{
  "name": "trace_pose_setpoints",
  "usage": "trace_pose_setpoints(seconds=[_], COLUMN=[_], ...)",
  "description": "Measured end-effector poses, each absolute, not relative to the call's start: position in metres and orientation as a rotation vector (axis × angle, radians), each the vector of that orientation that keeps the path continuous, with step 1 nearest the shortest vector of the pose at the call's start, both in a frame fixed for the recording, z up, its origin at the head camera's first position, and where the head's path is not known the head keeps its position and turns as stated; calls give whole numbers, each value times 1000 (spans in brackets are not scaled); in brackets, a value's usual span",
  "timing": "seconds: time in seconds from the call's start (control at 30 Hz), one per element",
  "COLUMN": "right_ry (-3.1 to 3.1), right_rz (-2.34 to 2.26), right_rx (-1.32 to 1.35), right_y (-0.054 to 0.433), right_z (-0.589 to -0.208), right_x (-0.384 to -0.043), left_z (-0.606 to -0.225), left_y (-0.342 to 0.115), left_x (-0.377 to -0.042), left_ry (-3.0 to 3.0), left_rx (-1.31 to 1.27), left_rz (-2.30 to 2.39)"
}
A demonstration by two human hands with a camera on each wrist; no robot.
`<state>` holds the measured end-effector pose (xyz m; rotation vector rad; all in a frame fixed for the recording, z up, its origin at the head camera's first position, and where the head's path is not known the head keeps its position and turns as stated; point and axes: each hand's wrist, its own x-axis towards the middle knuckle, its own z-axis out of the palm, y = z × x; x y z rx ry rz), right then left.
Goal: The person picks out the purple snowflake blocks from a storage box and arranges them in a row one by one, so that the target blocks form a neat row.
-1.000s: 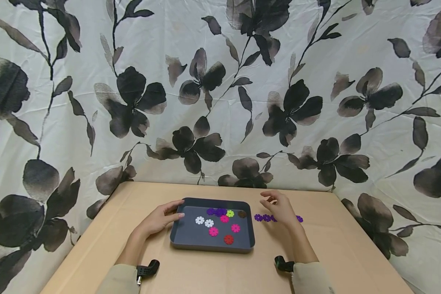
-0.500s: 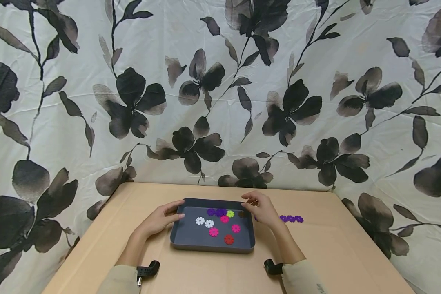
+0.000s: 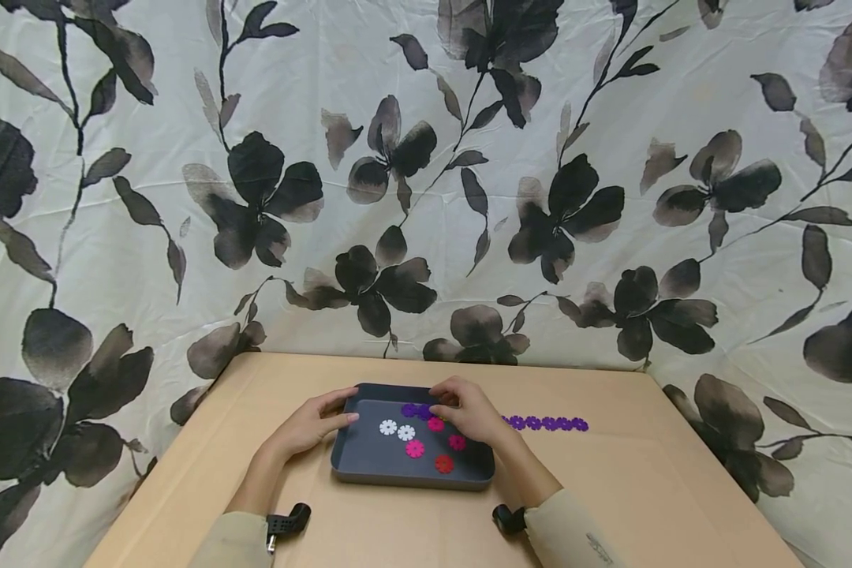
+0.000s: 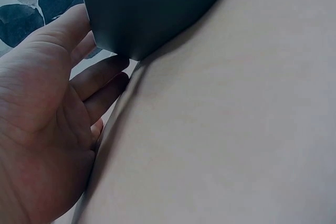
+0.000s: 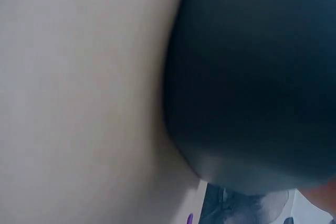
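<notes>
My left hand (image 3: 304, 426) grips the left end of a dark grey tray (image 3: 369, 465), thumb over the rim; the left wrist view shows its fingers (image 4: 107, 95) behind the tray wall. Over the tray's right back part is my right hand (image 3: 472, 412), thumb and forefinger apart beside purple flower-shaped discs (image 3: 416, 410). Also in the tray lie white discs (image 3: 388, 427), pink discs (image 3: 415, 449) and a red disc (image 3: 443, 464). The right hand hides the green and brown discs. In the right wrist view, the tray's outer wall (image 5: 252, 77) covers most of that hand.
To the right of the tray, a row of purple flower-shaped discs (image 3: 550, 424) lies on the light wooden-looking table (image 3: 646, 489). A white cloth with dark flowers (image 3: 468, 237) hangs behind the table's back edge.
My right hand has moved left, from above the purple row to over the tray, uncovering much of the row and covering the green and brown discs. The left hand stays on the tray.
</notes>
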<state>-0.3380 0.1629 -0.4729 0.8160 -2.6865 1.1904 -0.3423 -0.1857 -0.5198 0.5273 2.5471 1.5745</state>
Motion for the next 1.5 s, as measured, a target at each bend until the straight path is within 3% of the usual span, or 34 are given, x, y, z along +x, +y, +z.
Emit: trace_pose_setpoints(seconds=[1.5], right_ry=[-2871], right_rz=[945], right_rx=[855], right_y=[141], right_z=[-495], right_x=[-360], left_z=[-520], left_y=[-189], left_x=[-346], left_ry=[2561], left_rx=[539], left_rz=[1543])
